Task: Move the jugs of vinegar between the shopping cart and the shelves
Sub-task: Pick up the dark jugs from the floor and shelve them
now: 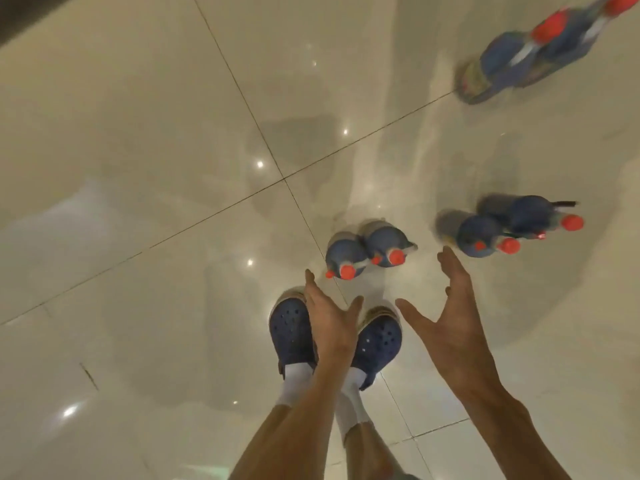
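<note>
Several blue vinegar jugs with orange-red caps stand on the glossy tiled floor. One pair point(367, 251) stands just ahead of my feet, a second pair point(509, 226) is to its right, and a blurred group point(526, 60) sits at the top right. My left hand point(329, 317) reaches down with straight fingers and spread thumb, a little short of the near pair, holding nothing. My right hand point(450, 306) is stretched out the same way, its fingertips close to the second pair without touching it. No cart or shelf shows.
My two feet in dark blue clogs point(294, 327) and white socks stand on the pale floor tiles point(173, 168) right below the hands. A dark strip point(20, 15) crosses the top left corner. Ceiling lights reflect off the floor.
</note>
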The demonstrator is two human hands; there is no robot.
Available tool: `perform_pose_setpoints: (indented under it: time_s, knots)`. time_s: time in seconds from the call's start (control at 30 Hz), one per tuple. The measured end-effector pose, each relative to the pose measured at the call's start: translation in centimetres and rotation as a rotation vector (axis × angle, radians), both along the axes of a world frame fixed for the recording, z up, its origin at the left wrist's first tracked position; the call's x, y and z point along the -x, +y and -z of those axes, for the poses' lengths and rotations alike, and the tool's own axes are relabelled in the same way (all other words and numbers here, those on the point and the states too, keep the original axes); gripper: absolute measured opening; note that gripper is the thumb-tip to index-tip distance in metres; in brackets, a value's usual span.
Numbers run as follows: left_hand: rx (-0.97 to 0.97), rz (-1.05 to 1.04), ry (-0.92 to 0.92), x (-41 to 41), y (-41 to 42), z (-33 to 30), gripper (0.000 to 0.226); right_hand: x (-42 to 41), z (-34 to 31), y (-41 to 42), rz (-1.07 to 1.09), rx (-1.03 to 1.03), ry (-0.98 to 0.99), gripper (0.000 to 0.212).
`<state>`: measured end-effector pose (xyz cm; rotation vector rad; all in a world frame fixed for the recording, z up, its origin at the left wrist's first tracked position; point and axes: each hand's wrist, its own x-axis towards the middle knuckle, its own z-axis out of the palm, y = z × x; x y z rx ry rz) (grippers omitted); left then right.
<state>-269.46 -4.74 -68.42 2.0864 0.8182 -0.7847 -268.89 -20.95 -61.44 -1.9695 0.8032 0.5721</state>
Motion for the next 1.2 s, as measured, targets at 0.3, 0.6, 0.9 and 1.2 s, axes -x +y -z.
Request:
perform_pose_setpoints:
  time_s: [0.3, 0.6, 0.9, 1.2]
  knots:
    - [0.181, -0.185, -0.175, -0.6, -1.6, 9.3, 0.106, 2.8, 8.4, -0.3, 0.020, -0.025, 0.030, 0.097]
    - [0.170, 0.086, -0.266, -4.4, 0.8, 11.1, 0.098, 1.3, 11.8, -0.5, 0.034, -0.071, 0.032, 0.102]
    - [0.101, 0.204, -0.312, -4.1, 3.2, 10.7, 0.084, 1.6, 18.1, 0.9, 0.077, -0.126, -0.029, 0.112]
    - [0.127, 0.197, -0.295, -4.4, 6.8, 7.7, 0.084, -0.4, 19.2, 2.6, 0.217, -0.112, -0.042, 0.081]
